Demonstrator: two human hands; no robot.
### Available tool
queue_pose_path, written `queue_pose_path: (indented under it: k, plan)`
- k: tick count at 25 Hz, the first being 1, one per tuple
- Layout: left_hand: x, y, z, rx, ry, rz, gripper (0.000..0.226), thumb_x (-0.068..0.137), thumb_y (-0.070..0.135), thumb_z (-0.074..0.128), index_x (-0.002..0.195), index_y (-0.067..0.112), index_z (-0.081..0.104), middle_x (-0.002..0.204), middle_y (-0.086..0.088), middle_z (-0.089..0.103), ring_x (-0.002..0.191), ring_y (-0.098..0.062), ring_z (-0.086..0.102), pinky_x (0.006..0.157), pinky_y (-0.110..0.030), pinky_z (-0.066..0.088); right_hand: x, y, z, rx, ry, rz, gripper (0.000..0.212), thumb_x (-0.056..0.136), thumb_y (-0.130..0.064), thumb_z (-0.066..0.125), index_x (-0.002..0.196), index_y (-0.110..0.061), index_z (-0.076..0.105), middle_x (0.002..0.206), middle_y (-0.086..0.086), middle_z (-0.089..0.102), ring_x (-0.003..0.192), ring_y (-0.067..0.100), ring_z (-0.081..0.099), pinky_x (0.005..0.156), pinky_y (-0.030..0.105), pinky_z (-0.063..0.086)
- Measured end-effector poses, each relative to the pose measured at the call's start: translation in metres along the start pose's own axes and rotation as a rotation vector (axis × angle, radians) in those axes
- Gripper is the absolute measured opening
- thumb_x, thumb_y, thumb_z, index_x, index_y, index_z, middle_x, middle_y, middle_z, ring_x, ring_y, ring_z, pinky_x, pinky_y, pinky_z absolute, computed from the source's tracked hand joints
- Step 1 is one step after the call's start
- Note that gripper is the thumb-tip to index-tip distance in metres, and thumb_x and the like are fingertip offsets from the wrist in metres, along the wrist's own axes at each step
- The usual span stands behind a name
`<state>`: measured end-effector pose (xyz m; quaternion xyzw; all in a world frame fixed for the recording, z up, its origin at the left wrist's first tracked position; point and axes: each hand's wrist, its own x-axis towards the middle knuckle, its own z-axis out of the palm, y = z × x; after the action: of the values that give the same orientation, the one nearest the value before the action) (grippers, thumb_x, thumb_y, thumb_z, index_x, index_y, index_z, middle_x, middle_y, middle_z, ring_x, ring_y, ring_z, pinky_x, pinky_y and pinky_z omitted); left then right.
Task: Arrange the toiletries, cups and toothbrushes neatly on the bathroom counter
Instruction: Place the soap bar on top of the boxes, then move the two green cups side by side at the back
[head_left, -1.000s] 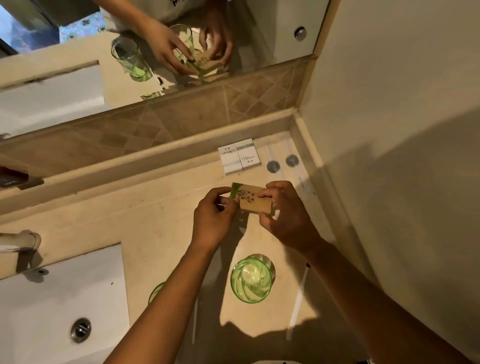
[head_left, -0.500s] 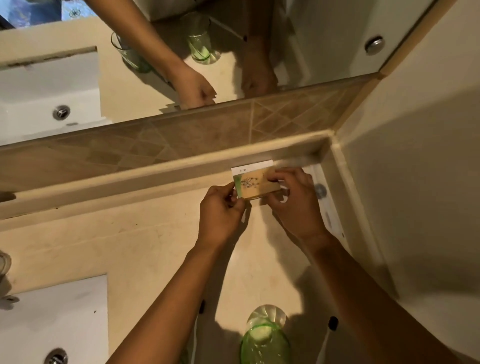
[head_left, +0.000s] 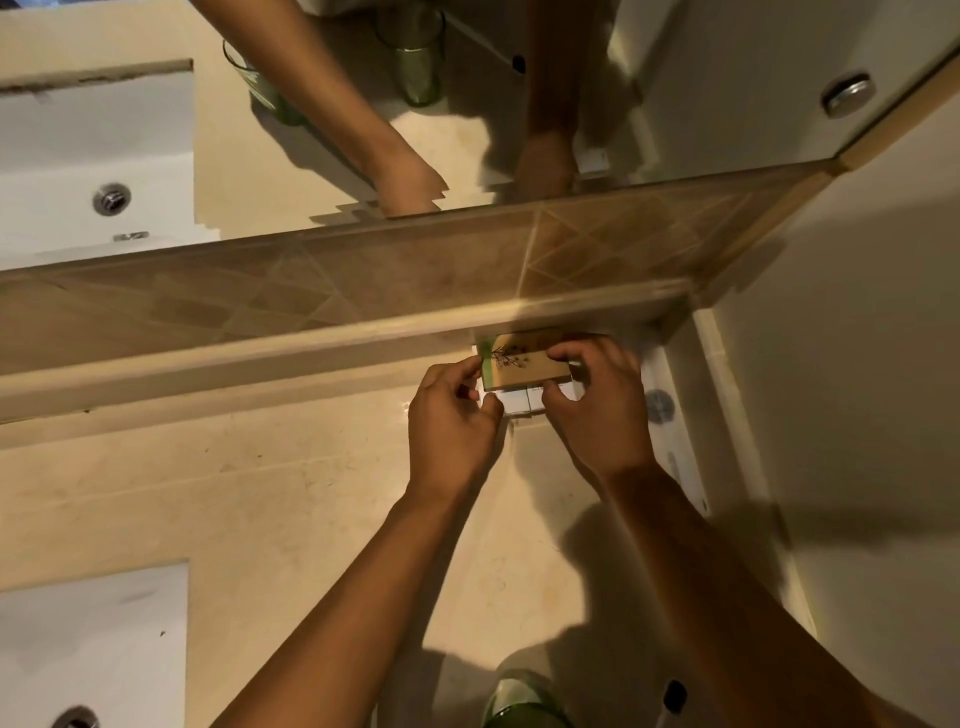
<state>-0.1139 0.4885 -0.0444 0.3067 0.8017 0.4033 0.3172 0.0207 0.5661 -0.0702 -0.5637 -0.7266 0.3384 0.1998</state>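
Observation:
A small brown cardboard box (head_left: 524, 366) with a green stripe and a leaf print sits against the backsplash ledge, on top of white boxes (head_left: 519, 404). My right hand (head_left: 597, 405) pinches its right end between thumb and fingers. My left hand (head_left: 452, 415) is at its left end, fingertips curled by the green stripe and the white box's corner. A green glass cup (head_left: 524, 701) stands at the bottom edge. A toothbrush's dark end (head_left: 674, 695) shows just right of the cup.
The beige counter (head_left: 260, 493) runs left to a white sink (head_left: 88, 649) with a drain. A tiled backsplash (head_left: 363, 280) and mirror rise behind. The side wall (head_left: 857, 415) closes the right. Two round metal caps (head_left: 658, 405) lie beside the boxes.
Both hands carried the brown box from mid-counter back to the corner and set it on the white boxes by the ledge. The view shifted forward, so the cup dropped to the bottom edge.

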Motion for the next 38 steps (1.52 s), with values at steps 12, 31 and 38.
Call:
queue_pose_path:
  k: [12, 31, 38]
  plan:
    - [-0.039, -0.002, -0.020, -0.013, -0.011, -0.039, 0.020, 0.096, 0.012, 0.059, 0.110, 0.016, 0.072, 0.108, 0.004, 0.067, 0.087, -0.003, 0.064, 0.080, -0.015, 0.051, -0.063, 0.010, -0.034, 0.211, 0.030, 0.177, 0.035, 0.088, -0.016, 0.072, 0.120, -0.022, 0.059, 0.128, -0.004, 0.053, 0.112, 0.014, 0.061, 0.096, 0.033, 0.056]
    - [-0.277, -0.089, -0.102, 0.148, -0.314, -0.242, 0.027, 0.096, 0.015, 0.057, 0.070, 0.016, 0.065, 0.069, -0.003, 0.069, 0.071, -0.018, 0.066, 0.068, -0.034, 0.049, -0.337, 0.045, -0.071, 0.052, -0.199, 0.343, 0.009, 0.088, -0.021, 0.071, 0.086, -0.028, 0.066, 0.077, -0.015, 0.067, 0.072, -0.005, 0.063, 0.060, 0.003, 0.043]
    - [-0.321, -0.089, -0.123, -0.130, -0.271, -0.360, 0.025, 0.098, 0.000, 0.048, 0.089, -0.008, 0.070, 0.074, -0.001, 0.074, 0.065, -0.008, 0.065, 0.062, -0.019, 0.051, -0.348, 0.012, -0.049, 0.125, -0.267, 0.235, 0.010, 0.092, -0.020, 0.063, 0.099, -0.025, 0.069, 0.079, -0.009, 0.071, 0.068, 0.000, 0.066, 0.062, 0.010, 0.049]
